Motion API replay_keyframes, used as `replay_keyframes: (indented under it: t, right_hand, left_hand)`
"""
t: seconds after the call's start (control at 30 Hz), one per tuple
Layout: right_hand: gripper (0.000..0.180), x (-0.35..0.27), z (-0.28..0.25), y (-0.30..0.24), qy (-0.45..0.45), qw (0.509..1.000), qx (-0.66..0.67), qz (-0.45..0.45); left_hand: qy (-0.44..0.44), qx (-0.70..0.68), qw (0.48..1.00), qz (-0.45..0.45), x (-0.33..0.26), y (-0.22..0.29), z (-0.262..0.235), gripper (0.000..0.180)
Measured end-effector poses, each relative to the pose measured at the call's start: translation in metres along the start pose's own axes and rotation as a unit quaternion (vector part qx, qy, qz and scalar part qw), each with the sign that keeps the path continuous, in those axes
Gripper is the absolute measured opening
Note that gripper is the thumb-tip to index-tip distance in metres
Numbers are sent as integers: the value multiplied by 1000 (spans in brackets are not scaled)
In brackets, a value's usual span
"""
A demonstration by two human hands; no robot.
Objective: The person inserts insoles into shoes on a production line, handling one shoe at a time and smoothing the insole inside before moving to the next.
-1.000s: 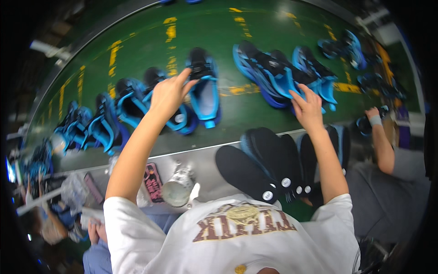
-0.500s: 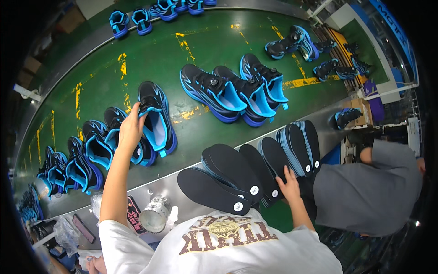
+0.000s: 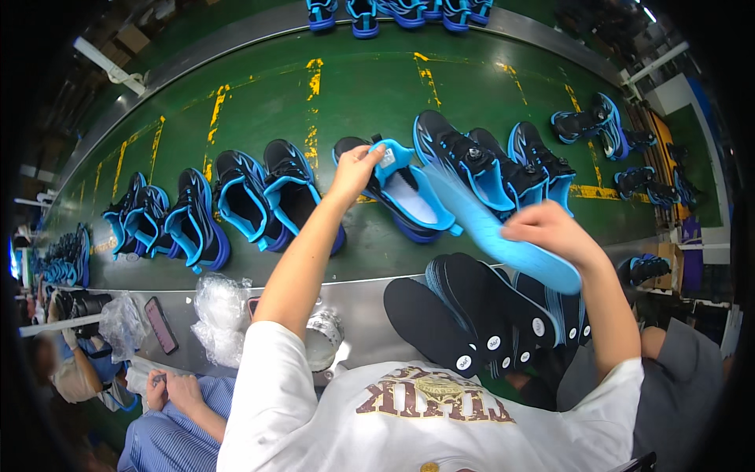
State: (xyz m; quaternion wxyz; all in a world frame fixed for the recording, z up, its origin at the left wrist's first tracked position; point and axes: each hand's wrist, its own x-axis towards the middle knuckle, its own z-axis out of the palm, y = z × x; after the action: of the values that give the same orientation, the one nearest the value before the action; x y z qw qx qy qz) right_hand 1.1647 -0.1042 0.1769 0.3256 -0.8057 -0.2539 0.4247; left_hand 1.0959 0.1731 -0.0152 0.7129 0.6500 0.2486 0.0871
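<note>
My left hand (image 3: 356,171) grips the tongue of a black and blue sneaker (image 3: 409,206), pulling it up so the pale lining inside shows. In my right hand (image 3: 553,233) is a light blue insole (image 3: 525,258), held near its middle with its blue side up. The insole's far end is blurred and reaches the shoe's opening, tilted toward it. Just below the right hand, stacks of black insoles (image 3: 425,318) with white round stickers lie along the bench edge.
Rows of sneakers (image 3: 193,220) stand left on the green belt (image 3: 259,102); more sneakers (image 3: 472,161) stand right. A glass jar (image 3: 324,338), plastic bags (image 3: 222,307) and a phone (image 3: 161,325) lie on the metal ledge. A person in grey (image 3: 653,393) sits right, another in blue stripes (image 3: 177,425) left.
My right hand has lifted an insole off the stacks and brought it toward the shoe. My left hand now holds the shoe's tongue raised, and the shoe is turned. The view has shifted.
</note>
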Motion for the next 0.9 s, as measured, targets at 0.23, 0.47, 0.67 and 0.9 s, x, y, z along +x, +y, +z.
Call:
replay_keyframes:
  t: [0.23,0.47,0.67,0.9]
  right_hand:
    - [17,122,68,13,-26,945,-323,-51]
    - [11,120,93,44,-2,833,-483,-269]
    - [11,132,91,53,10,867,-453,-205]
    - [22,122,96,45,119,872,-432,-197]
  left_hand:
    - [-42,-49,994,-88,-8,7,12,27]
    - [-139,-38,986,-82,-6,9,0,31]
    - [-163,-44,983,-71,0,4,4,34]
    - [-36,155,986,47,-9,1,18,43]
